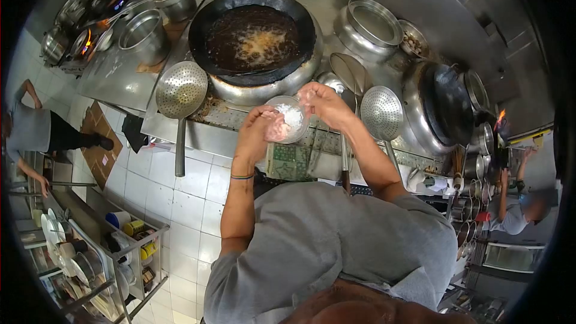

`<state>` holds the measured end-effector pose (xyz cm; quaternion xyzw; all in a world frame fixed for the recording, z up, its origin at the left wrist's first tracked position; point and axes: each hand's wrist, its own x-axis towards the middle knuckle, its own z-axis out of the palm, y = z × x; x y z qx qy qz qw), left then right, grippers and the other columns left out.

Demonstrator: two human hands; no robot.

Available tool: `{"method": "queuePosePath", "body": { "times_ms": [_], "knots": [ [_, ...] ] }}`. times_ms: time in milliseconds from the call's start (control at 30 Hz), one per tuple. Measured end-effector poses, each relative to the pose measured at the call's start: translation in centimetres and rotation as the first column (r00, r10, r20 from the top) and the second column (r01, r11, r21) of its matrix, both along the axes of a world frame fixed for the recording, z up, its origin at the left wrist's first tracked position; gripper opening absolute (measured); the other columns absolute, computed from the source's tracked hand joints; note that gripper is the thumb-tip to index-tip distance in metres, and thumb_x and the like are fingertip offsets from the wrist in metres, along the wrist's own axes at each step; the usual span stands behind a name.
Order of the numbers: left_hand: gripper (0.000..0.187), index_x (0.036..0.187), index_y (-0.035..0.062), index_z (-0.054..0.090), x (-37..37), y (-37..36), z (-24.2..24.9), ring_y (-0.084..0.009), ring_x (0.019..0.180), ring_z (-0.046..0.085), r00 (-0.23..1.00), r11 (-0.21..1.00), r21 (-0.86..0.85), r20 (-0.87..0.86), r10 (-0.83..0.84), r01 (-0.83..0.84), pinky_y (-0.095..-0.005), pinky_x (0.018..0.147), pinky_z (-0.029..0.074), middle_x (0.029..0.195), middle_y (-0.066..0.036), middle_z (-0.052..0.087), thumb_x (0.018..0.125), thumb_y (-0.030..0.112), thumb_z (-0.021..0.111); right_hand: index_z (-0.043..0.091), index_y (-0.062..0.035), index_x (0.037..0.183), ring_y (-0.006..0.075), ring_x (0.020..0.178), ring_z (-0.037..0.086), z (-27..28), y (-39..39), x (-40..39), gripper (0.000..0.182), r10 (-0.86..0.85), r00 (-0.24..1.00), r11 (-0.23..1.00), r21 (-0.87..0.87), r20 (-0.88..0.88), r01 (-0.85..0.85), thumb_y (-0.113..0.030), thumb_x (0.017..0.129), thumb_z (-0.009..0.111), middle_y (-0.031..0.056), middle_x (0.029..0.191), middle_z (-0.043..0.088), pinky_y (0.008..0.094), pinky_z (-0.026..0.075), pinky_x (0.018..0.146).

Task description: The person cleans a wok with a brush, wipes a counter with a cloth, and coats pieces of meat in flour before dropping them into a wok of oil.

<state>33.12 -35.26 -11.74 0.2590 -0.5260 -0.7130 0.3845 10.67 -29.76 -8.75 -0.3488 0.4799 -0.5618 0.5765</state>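
A small clear bowl (pixel 295 134) with white powder and pale pink, raw-looking food sits between my hands at the stove's front edge. My left hand (pixel 254 132) is curled over the bowl's left side, its closed fingertips against a pale pink piece (pixel 276 128). At the bowl's upper right, the fingers of my right hand (pixel 327 105) are pinched together on a similar pale pink piece (pixel 307 101). Just beyond stands a large black wok (pixel 201 42) of dark oil, with light foam bubbling (pixel 261 45) in it.
A perforated strainer (pixel 182 90) lies left of the wok; another strainer (pixel 382 112) and a mesh skimmer (pixel 349 73) lie right. Metal pots (pixel 144 36) stand at left, a second wok (pixel 447 105) at right. Flames burn at both sides. Other people are at the far left and right.
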Motion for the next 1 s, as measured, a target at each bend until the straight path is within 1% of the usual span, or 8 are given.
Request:
{"method": "queuePosePath", "body": {
  "times_ms": [133, 167, 367, 500, 667, 767, 867, 1000],
  "knots": [
    [0.025, 0.112, -0.0041, 0.057, 1.5, -0.9, -2.0, -0.0292, 0.102, 0.065, 0.878, 0.661, 0.709, -0.451, 0.160, 0.244, -0.0363, 0.083, 0.057, 0.116, -0.021, 0.063, 0.091, 0.009, 0.055, 0.060, -0.0047, 0.106, 0.0064, 0.066, 0.052, -4.0, -0.6, -1.2, 0.013, 0.108, 0.679, 0.982, 0.026, 0.726, -0.184, -0.016, 0.099, 0.059, 0.0007, 0.082, 0.056, 0.0214, 0.045, 0.056],
    [0.025, 0.112, -0.0045, 0.057, 2.0, -1.0, -3.2, -0.0312, 0.104, 0.065, 0.843, 0.584, 0.752, -0.499, 0.201, 0.306, -0.0376, 0.085, 0.057, 0.117, -0.022, 0.063, 0.092, 0.010, 0.055, 0.059, -0.0061, 0.103, 0.0060, 0.059, 0.048, -3.9, -0.6, -0.2, 0.011, -0.081, 0.729, 0.972, 0.214, 0.679, -0.092, -0.017, 0.099, 0.060, 0.0014, 0.080, 0.056, 0.0206, 0.041, 0.050],
    [0.025, 0.114, -0.0038, 0.056, 5.8, 0.2, -4.8, -0.0362, 0.109, 0.063, 0.791, 0.564, 0.780, -0.513, 0.333, 0.269, -0.0430, 0.094, 0.055, 0.119, -0.024, 0.062, 0.093, 0.010, 0.054, 0.056, -0.0075, 0.097, 0.0058, 0.068, 0.051, -0.9, -2.1, 3.4, 0.010, 0.169, 0.979, 0.983, 0.091, -0.112, -0.160, -0.016, 0.097, 0.061, -0.0004, 0.079, 0.056, 0.0218, 0.040, 0.052],
    [0.027, 0.119, -0.0028, 0.054, 7.7, 1.3, -3.8, -0.0370, 0.109, 0.063, 0.791, 0.710, 0.697, -0.488, 0.368, 0.100, -0.0464, 0.096, 0.054, 0.115, -0.022, 0.062, 0.094, 0.008, 0.053, 0.053, -0.0007, 0.098, 0.0311, 0.077, 0.058, 2.6, -8.2, 3.1, 0.021, -0.346, 0.378, 0.906, -0.411, -0.859, -0.105, -0.020, 0.097, 0.058, 0.0115, 0.079, 0.057, 0.0408, 0.048, 0.070],
    [0.032, 0.124, -0.0022, 0.049, 7.8, 1.7, -2.5, -0.0349, 0.115, 0.059, 0.781, 0.753, 0.639, -0.546, 0.303, 0.155, -0.0485, 0.103, 0.048, 0.120, -0.019, 0.058, 0.094, 0.007, 0.054, 0.062, -0.0002, 0.115, 0.0396, 0.112, 0.054, -2.4, -19.3, -5.4, 0.024, -0.104, 0.141, 0.905, -0.153, -0.985, -0.397, -0.013, 0.097, 0.053, 0.0217, 0.115, 0.061, 0.0436, 0.043, 0.099],
    [0.034, 0.125, -0.0025, 0.048, 7.5, 1.6, -2.2, -0.0337, 0.120, 0.056, 0.745, 0.826, 0.511, -0.642, 0.184, 0.236, -0.0492, 0.106, 0.045, 0.126, -0.019, 0.055, 0.093, 0.005, 0.054, 0.063, -0.0018, 0.123, 0.0326, 0.116, 0.056, -1.2, -19.9, -6.1, 0.032, 0.229, 0.258, 0.960, 0.173, -0.939, -0.222, -0.008, 0.092, 0.061, 0.0181, 0.123, 0.062, 0.0395, 0.043, 0.101],
    [0.032, 0.124, -0.0028, 0.048, 6.9, 1.8, -0.3, -0.0337, 0.119, 0.057, 0.840, 0.885, 0.441, -0.530, 0.120, 0.152, -0.0492, 0.106, 0.046, 0.127, -0.020, 0.055, 0.093, 0.003, 0.055, 0.061, -0.0047, 0.128, 0.0319, 0.125, 0.054, -0.5, -17.0, -6.0, 0.039, -0.123, 0.072, 0.954, -0.138, -0.990, -0.267, -0.007, 0.089, 0.064, 0.0192, 0.133, 0.058, 0.0371, 0.043, 0.104],
    [0.027, 0.121, -0.0021, 0.049, 5.1, 0.8, 0.5, -0.0314, 0.111, 0.063, 0.888, 0.879, 0.454, -0.452, 0.088, 0.144, -0.0441, 0.101, 0.051, 0.122, -0.019, 0.060, 0.096, 0.004, 0.056, 0.063, -0.0060, 0.128, 0.0248, 0.117, 0.060, 4.2, -8.2, -0.6, 0.038, 0.060, 0.467, 0.923, -0.129, -0.882, -0.363, -0.014, 0.090, 0.067, 0.0157, 0.129, 0.062, 0.0354, 0.049, 0.097]
  ]
}}
